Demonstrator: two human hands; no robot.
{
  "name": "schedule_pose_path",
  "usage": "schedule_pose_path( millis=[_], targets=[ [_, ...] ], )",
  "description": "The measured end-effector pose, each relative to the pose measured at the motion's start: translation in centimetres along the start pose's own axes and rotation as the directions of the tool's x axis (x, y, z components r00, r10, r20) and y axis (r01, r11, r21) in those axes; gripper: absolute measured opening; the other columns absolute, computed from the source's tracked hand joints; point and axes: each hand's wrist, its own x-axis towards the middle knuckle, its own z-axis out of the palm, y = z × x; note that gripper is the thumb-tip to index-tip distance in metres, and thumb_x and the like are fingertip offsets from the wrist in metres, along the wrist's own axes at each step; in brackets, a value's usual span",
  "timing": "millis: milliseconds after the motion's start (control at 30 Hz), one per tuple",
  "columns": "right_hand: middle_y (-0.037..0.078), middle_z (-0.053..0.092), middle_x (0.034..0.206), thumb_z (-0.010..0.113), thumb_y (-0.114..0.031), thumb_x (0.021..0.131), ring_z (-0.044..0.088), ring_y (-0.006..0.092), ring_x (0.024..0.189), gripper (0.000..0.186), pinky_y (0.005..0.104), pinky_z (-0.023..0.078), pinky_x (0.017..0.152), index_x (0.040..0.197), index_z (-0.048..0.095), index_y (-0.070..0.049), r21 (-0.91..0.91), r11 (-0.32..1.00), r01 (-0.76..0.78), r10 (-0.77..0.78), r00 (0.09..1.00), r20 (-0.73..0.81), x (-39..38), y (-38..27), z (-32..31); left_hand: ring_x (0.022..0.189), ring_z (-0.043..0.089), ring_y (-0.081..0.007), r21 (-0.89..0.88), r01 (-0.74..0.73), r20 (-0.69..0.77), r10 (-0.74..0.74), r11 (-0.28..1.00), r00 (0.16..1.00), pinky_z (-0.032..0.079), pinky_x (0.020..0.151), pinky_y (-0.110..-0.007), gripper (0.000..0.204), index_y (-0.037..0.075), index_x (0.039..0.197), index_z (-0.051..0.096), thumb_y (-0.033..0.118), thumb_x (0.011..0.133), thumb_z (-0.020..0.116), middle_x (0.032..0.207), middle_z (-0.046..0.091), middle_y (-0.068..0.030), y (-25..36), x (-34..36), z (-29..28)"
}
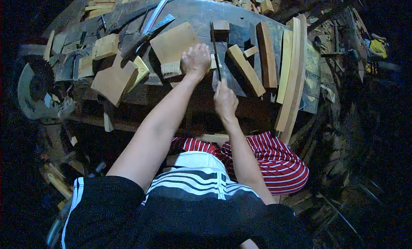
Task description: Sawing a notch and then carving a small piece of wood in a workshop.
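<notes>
A thin dark blade (216,60) is gripped by the right hand (225,101), its length pointing away; beside it a small wood piece (213,61) is pressed under the clenched left hand (196,60).

A dark, worn workbench (197,13) carried the clutter. On its left lay a pale squarish wooden block (106,46) and a flat tan board with a notched end (114,80). A long-toothed handsaw with a bright metal blade (148,18) crossed the far side. Near the middle sat a flat tan wooden panel (172,45). To the right lay an angled light wooden bar (245,69), a reddish-brown wooden plank (266,55) and two long curved pale slats (293,73) along the edge.
</notes>
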Motion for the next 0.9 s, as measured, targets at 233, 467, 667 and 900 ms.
schedule_pose_path(
  millis=[233, 467, 667, 900],
  targets=[
    [0.025, 0.060, 0.065, 0.039, -0.029, 0.095, 0.060, 0.0433, 0.062, 0.025, 0.0542, 0.047, 0.055, 0.099, 0.051, -0.008, 0.030, 0.999, -0.041, 0.039, 0.997, 0.060, -0.9, -0.1, -0.9, 0.087, 0.061, -0.0258, -0.002, -0.006, -0.016, 0.006, 1.000, 1.000, 0.045, 0.075, -0.043, 0.026, 0.013, 0.082, 0.062, 0.030, 0.089, 0.044, 0.087, 0.063, -0.0075, -0.3, 0.0, -0.2],
    [0.025, 0.060, 0.066, 0.038, -0.030, 0.095, 0.060, 0.0438, 0.063, 0.028, 0.0543, 0.047, 0.056, 0.106, 0.051, -0.008, 0.034, 0.999, -0.006, 0.003, 0.997, 0.074, -0.2, -0.1, -0.5, 0.087, 0.061, -0.0258, 0.020, 0.026, 0.061, -0.027, 0.999, 0.998, 0.045, 0.075, -0.043, 0.026, 0.012, 0.084, 0.061, 0.030, 0.089, 0.044, 0.088, 0.063, -0.0080, -0.3, 0.0, -0.9],
    [0.024, 0.060, 0.064, 0.040, -0.028, 0.094, 0.060, 0.0431, 0.062, 0.024, 0.0533, 0.048, 0.055, 0.101, 0.051, -0.007, 0.037, 0.999, -0.020, 0.017, 0.997, 0.074, -1.6, -0.7, -1.0, 0.083, 0.060, -0.0248, 0.052, 0.025, -0.009, -0.025, 0.998, 1.000, 0.044, 0.074, -0.043, 0.024, 0.013, 0.079, 0.061, 0.029, 0.088, 0.046, 0.085, 0.062, -0.0064, -1.1, -0.2, 0.2],
    [0.021, 0.061, 0.062, 0.040, -0.027, 0.094, 0.062, 0.0384, 0.058, 0.020, 0.0509, 0.049, 0.050, 0.095, 0.049, -0.009, -0.019, 0.999, 0.036, -0.036, 0.999, 0.000, -1.3, 0.1, 0.0, 0.082, 0.059, -0.0251, 0.026, 0.021, -0.047, -0.019, 0.999, 0.999, 0.043, 0.072, -0.043, 0.023, 0.014, 0.080, 0.061, 0.029, 0.088, 0.046, 0.083, 0.061, -0.0061, -1.1, -0.1, 0.6]
  ],
)
